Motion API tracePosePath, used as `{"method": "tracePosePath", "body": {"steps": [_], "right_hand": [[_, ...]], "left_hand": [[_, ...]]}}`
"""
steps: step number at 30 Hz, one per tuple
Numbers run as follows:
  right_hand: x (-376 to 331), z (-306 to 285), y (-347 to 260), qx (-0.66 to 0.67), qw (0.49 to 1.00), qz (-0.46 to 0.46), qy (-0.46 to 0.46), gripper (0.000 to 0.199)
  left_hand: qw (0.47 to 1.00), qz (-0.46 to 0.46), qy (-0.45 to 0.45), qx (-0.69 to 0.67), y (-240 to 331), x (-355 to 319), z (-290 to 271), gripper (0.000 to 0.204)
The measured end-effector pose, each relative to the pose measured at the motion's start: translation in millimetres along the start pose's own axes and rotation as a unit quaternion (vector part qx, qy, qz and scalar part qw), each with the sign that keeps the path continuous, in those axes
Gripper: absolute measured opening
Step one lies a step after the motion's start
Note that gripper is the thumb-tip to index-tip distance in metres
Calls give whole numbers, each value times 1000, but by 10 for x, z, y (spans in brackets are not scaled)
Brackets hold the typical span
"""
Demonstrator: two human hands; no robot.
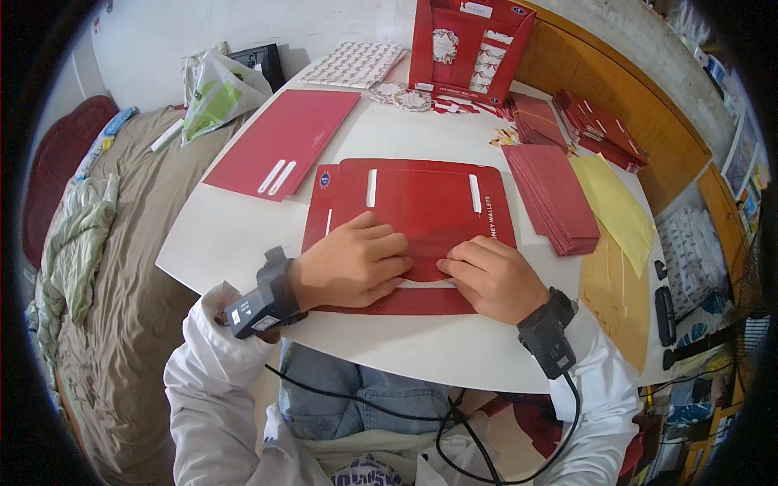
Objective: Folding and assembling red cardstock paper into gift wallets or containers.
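Observation:
A red printed cardboard sheet with white slots lies in front of me, its curved near edge over another red cardboard layer. My left hand rests on the sheet with fingers bent together at that edge. Across a small gap, my right hand has its fingertips pinched on the same edge. The fingertips' undersides are hidden. On the right lies a stack of red envelopes. A flat red cardboard piece with two white slots lies on the left.
At the back of the white table stands a red display box. Patterned sheets and more red bundles lie near it. Yellow paper is on the right. A black cable hangs across my lap.

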State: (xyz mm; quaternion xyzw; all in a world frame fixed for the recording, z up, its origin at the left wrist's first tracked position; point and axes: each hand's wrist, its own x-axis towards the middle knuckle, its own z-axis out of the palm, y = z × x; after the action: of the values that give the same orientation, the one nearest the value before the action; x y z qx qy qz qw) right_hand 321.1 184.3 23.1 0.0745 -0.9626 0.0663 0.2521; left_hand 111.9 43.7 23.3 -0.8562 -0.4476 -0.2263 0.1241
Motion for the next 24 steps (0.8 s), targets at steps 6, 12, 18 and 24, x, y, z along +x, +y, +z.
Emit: {"method": "tracePosePath", "body": {"steps": [6, 12, 18, 24], "right_hand": [[6, 38, 26, 23, 998, 64, 5, 20], [65, 58, 36, 86, 988, 128, 4, 24], [38, 49, 29, 75, 986, 147, 17, 21], [103, 23, -10, -119, 989, 71, 45, 14]], "left_hand": [[1000, -26, 10, -3, -10, -1, 44, 14], [995, -74, 29, -59, -33, -34, 64, 13], [994, -97, 45, -28, 3, 4, 39, 15], [995, -30, 39, 84, -3, -1, -10, 16]]}}
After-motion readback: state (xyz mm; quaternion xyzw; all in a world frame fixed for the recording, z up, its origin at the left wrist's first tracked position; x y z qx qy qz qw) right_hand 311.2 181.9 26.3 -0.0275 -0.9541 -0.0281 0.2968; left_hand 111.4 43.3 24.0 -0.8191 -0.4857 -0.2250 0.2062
